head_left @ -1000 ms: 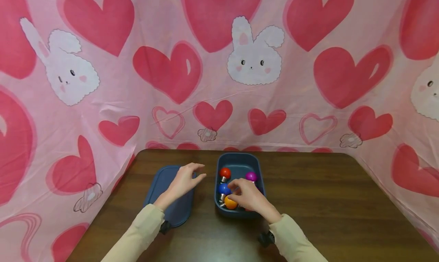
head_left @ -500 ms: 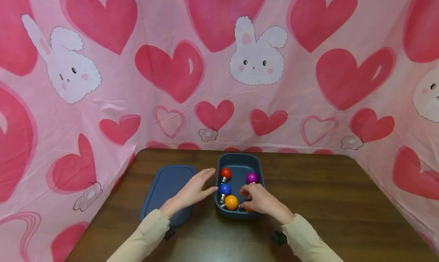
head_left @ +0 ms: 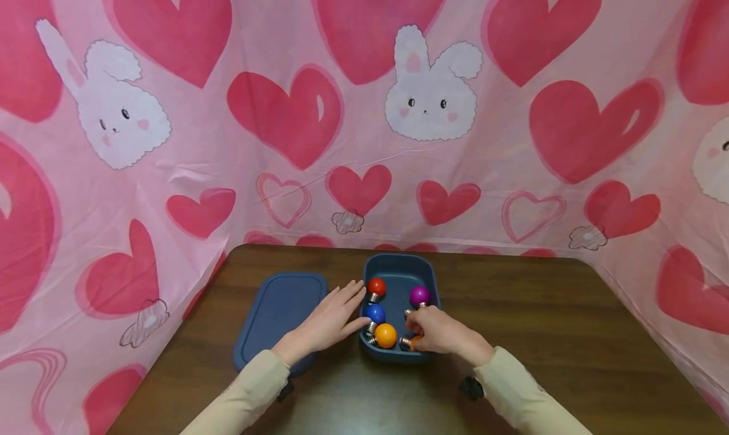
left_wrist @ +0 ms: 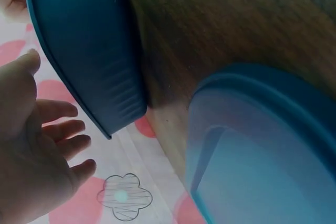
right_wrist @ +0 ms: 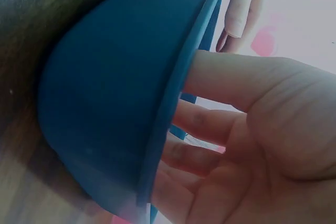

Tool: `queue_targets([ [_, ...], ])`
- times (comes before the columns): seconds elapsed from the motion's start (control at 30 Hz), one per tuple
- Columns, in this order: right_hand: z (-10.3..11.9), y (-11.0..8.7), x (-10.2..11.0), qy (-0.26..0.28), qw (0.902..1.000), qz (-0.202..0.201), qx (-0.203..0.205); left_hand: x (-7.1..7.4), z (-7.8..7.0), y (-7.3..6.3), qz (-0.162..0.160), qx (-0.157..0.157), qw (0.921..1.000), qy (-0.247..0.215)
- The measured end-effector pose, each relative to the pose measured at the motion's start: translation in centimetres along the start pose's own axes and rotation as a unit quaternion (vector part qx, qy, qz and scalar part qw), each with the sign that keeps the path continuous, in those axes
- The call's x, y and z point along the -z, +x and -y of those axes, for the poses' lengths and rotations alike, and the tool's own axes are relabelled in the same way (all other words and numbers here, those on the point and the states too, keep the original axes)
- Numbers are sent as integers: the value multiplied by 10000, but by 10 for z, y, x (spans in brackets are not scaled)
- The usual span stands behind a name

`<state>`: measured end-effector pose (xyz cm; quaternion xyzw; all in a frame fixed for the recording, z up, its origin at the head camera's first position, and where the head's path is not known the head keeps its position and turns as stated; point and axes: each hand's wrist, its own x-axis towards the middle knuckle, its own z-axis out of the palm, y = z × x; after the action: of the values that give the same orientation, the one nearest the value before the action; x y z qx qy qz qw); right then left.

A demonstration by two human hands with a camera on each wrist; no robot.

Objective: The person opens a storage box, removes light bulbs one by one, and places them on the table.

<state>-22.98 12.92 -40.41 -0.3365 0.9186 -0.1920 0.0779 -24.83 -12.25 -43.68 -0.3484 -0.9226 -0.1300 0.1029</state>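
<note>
On L of wood-grain tbl [head_left: 541, 334]: flat matte blue lid [head_left: 276, 315], partly covered by L hand [head_left: 324, 321], fingers straight, nr box rim. Next, deep rounded blue box [head_left: 393, 356] w/ glossy round bulbs [head_left: 385, 335], ribbed metal bases. R hand [head_left: 444, 332] dips in by orange bulb [head_left: 416, 342], mostly hidden; fingertips unseen, can't tell if gripping.

We hold both arms [head_left: 236, 390] forward. Our left hand [head_left: 323, 324] faces back upward, fingers [left_wrist: 59, 110] nearly straight, thumb [head_left: 354, 325] spread apart; our right hand [head_left: 448, 335] points bent fingers downward, tips mostly hidden.
</note>
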Motion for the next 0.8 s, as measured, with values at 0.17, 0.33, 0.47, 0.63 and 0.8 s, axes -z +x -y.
queue_targets([
  [0.17, 2, 1, 3, 23, 9979, 438, -483, -3, -3, 4, 20, -137, 9990, 415],
  [0.33, 4, 3, 5, -147, 9960, 640, -611, -6, -2, 5, 89, -132, 9976, 672],
  [0.47, 4, 6, 5, -352, 9942, 786, -644, -7, -2, 5, 75, -91, 9979, 637],
  [0.63, 6, 9, 7, -438, 9895, 1048, -896, -9, 1, 7, 49, -113, 9972, 743],
  [0.8, 8, 8, 7, -367, 9881, 1122, -987, -11, 2, 6, -24, -197, 9963, 840],
])
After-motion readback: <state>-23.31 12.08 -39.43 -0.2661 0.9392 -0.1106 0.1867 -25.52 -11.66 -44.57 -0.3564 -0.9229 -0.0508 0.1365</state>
